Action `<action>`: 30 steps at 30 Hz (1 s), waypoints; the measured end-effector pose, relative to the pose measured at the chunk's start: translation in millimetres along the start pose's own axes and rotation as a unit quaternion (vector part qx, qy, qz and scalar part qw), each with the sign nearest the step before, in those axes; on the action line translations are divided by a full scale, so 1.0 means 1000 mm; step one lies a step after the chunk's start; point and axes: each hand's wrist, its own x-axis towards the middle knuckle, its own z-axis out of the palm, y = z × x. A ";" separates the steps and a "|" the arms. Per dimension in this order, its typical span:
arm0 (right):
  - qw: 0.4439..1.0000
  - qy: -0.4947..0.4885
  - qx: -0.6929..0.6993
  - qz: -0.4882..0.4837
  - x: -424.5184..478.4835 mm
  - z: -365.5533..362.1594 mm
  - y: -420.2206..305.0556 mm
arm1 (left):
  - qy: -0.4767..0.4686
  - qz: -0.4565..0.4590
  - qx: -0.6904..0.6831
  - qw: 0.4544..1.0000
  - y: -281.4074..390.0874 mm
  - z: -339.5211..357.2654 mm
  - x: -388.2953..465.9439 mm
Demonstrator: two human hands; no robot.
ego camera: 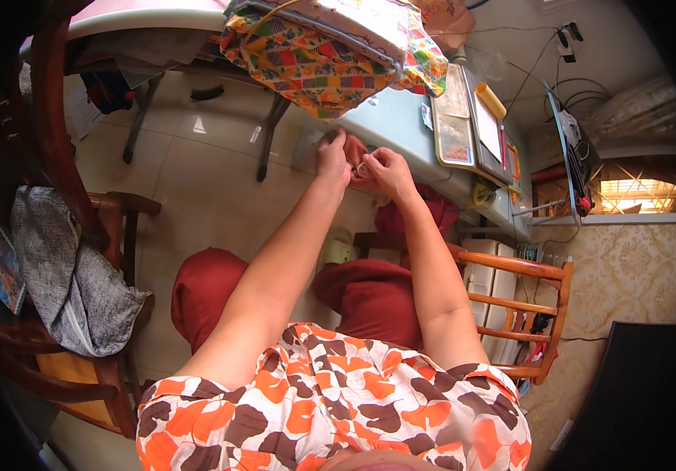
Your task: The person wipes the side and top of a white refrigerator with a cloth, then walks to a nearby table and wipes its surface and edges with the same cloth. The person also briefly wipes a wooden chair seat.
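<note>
My left hand (333,160) grips a small reddish-brown fuzzy cloth piece (355,147) from its left side. On the opposite side, my right hand (389,171) pinches a pale, thin part (363,170) at the lower edge of that piece. Both hands are close together in front of the edge of a pale blue tabletop (398,118). Just above them hangs a colourful patchwork-print cloth (326,76). Fingers cover much of the held piece, so its full shape is hidden.
A plastic case (454,135) and a dark folder with white paper (489,126) lie on the table's right part. A wooden chair (514,265) stands at right. Grey fabric (73,277) drapes over another wooden chair (114,235) at left. Table legs (270,138) stand on the tiled floor.
</note>
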 end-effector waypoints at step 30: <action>0.999 0.017 -0.037 -0.010 -0.003 -0.007 0.005 | 0.013 0.047 0.172 0.984 -0.012 0.003 -0.013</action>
